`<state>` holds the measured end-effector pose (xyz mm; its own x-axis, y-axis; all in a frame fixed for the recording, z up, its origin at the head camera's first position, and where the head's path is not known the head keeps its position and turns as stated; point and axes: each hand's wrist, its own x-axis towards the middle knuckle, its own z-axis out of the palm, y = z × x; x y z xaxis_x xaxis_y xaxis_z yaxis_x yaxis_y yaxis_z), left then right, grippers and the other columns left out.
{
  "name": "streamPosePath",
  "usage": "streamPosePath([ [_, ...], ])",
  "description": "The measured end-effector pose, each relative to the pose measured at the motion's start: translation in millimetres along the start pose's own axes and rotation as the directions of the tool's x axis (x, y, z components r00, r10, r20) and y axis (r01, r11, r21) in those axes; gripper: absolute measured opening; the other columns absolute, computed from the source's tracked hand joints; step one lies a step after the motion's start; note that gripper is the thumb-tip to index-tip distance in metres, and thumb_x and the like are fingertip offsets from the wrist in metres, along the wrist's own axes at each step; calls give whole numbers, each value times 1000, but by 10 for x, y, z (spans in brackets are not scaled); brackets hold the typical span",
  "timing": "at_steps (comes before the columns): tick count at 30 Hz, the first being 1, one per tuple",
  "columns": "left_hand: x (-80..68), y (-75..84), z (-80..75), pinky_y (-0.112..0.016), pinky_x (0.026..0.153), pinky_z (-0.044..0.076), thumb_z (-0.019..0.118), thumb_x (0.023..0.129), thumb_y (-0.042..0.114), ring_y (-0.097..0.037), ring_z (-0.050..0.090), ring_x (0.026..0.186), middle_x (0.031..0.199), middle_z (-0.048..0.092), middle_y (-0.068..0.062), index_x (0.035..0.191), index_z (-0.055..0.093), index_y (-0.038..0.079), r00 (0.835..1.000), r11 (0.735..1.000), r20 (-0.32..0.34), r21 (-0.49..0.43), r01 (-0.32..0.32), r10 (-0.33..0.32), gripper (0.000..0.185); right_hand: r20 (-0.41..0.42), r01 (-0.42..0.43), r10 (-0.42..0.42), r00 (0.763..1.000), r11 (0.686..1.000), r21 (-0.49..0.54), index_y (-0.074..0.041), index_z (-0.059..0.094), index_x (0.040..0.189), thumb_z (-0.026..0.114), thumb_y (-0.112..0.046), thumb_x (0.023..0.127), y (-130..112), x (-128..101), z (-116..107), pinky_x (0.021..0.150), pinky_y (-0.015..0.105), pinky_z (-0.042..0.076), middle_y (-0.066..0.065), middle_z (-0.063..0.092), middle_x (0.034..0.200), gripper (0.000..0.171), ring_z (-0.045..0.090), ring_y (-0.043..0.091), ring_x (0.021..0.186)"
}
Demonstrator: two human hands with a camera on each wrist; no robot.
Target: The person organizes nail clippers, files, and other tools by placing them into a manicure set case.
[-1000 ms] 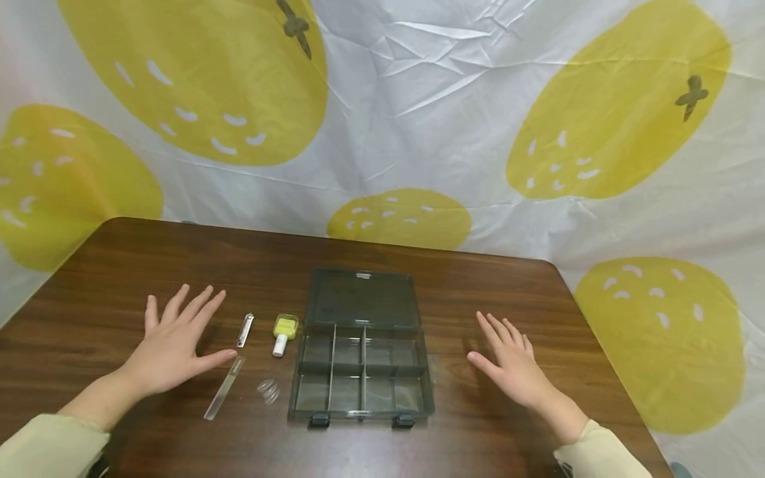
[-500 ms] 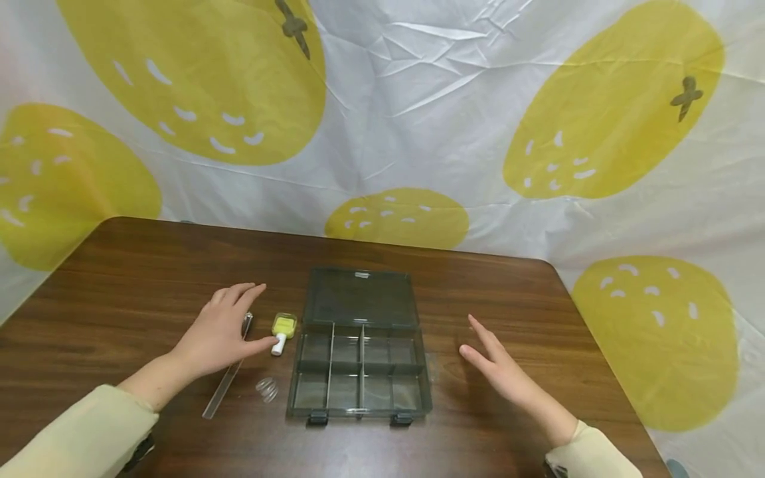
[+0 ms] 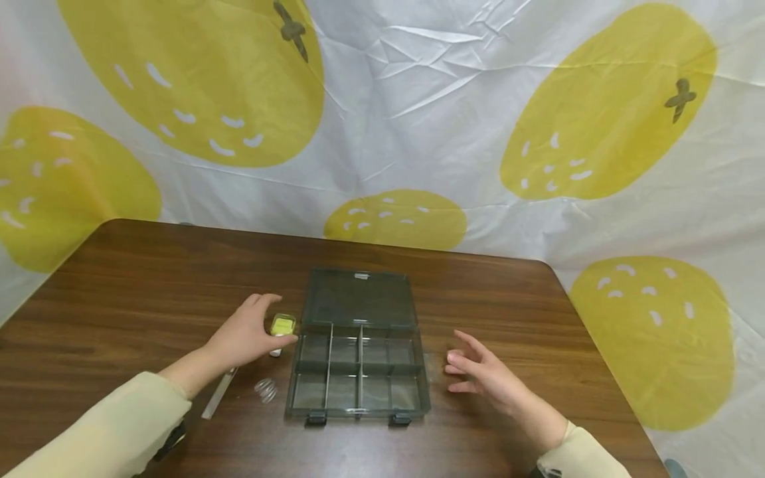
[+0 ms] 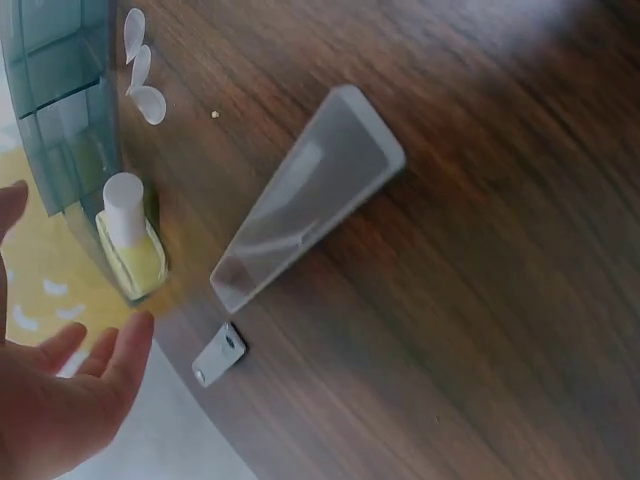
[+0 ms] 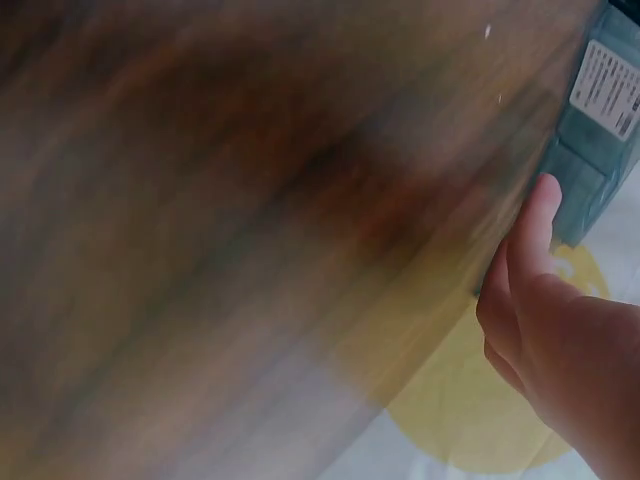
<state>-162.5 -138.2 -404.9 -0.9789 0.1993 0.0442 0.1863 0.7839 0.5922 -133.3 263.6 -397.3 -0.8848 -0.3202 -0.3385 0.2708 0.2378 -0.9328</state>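
My left hand (image 3: pixel 245 335) hovers at the yellow nail polish bottle (image 3: pixel 283 324), fingers parted, thumb crossing its white cap in the head view. In the left wrist view a gap shows between the fingers and the bottle (image 4: pixel 140 262). A small silver nail clipper (image 4: pixel 219 356) lies near that hand, hidden under it in the head view. Beside it is a long clear nail file (image 4: pixel 310 200), partly covered by the hand in the head view. My right hand (image 3: pixel 493 375) holds nothing, its fingers loosely bent, just right of the grey see-through compartment box (image 3: pixel 427 392).
The box's lid (image 3: pixel 358 299) is folded back, and its divided compartments face up. Several thin clear curved pieces (image 3: pixel 265 390) lie left of the box. A label (image 5: pixel 607 90) sticks to the box's side. Behind the wooden table (image 3: pixel 478 438) hangs a white cloth (image 3: pixel 412 119) with yellow fruit prints.
My left hand has moved right, over the clipper to the nail polish bottle, its spread fingers drawing in. My right hand has shifted a little left toward the box, fingers bending more.
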Motion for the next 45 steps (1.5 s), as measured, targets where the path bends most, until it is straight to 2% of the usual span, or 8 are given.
streamPosePath([
  [3, 34, -10, 45, -53, 90, 45, 72, 77, 39, -41, 50, 113, 127, 46, -28, 131, 42, -6, 999, 999, 9, -18, 36, -36, 77, 42, -28, 26, 999, 999, 43, -3, 0, 149, 56, -24, 94, 31, 12, 18, 88, 38, 51, 33, 24, 141, 81, 51, 22, 110],
  [9, 54, -9, 88, -51, 86, 47, 70, 80, 37, -40, 53, 105, 119, 51, -29, 127, 43, -9, 995, 995, 44, -44, 90, -88, 72, 99, -57, 50, 994, 995, 76, -1, 0, 148, 59, -23, 92, 86, 28, 84, 88, 38, 51, 24, 35, 131, 84, 52, 20, 107],
  [15, 80, -9, 134, -43, 78, 49, 72, 78, 31, -32, 55, 94, 109, 54, -26, 120, 47, -11, 994, 993, 52, -66, 99, -96, 64, 149, -76, 59, 987, 991, 109, 1, 0, 148, 57, -21, 92, 74, 15, 159, 89, 38, 51, 28, 32, 133, 83, 52, 21, 105],
  [21, 118, -15, 176, -41, 74, 49, 74, 76, 26, -29, 55, 87, 103, 56, -25, 114, 50, -11, 995, 994, 21, -49, 102, -101, 58, 168, -96, 78, 983, 990, 102, 0, 3, 148, 62, -13, 89, 54, 21, 223, 83, 33, 53, 12, 40, 115, 85, 53, 14, 94],
  [26, 146, -25, 192, -40, 72, 48, 73, 73, 21, -27, 55, 80, 94, 59, -23, 106, 53, -12, 995, 995, -11, -15, 99, -99, 51, 170, -106, 91, 981, 991, 80, 0, 6, 148, 63, -8, 86, 47, 36, 244, 80, 29, 52, 13, 38, 116, 85, 54, 13, 89],
  [30, 168, -43, 195, -33, 65, 47, 68, 71, 14, -24, 54, 75, 95, 58, -25, 110, 51, -15, 994, 993, -4, -26, 114, -114, 51, 164, -106, 93, 982, 992, 71, 1, 7, 148, 62, -6, 86, 29, 37, 258, 82, 29, 52, 19, 36, 123, 83, 54, 14, 91],
  [35, 169, -61, 191, -33, 65, 47, 68, 69, 11, -27, 56, 78, 98, 59, -27, 110, 49, -16, 994, 991, -18, -76, 108, -110, 53, 157, -110, 99, 983, 992, 65, 2, 8, 148, 61, -5, 86, 12, 46, 272, 86, 30, 51, 30, 26, 135, 82, 54, 17, 98],
  [45, 145, -87, 134, -35, 74, 50, 69, 70, 7, -32, 62, 91, 98, 62, -24, 107, 54, -11, 994, 968, -56, -238, 79, -95, 44, 156, -145, 128, 980, 984, 104, 2, 9, 148, 61, -2, 86, 13, 57, 276, 79, 26, 52, 18, 36, 125, 81, 54, 12, 90],
])
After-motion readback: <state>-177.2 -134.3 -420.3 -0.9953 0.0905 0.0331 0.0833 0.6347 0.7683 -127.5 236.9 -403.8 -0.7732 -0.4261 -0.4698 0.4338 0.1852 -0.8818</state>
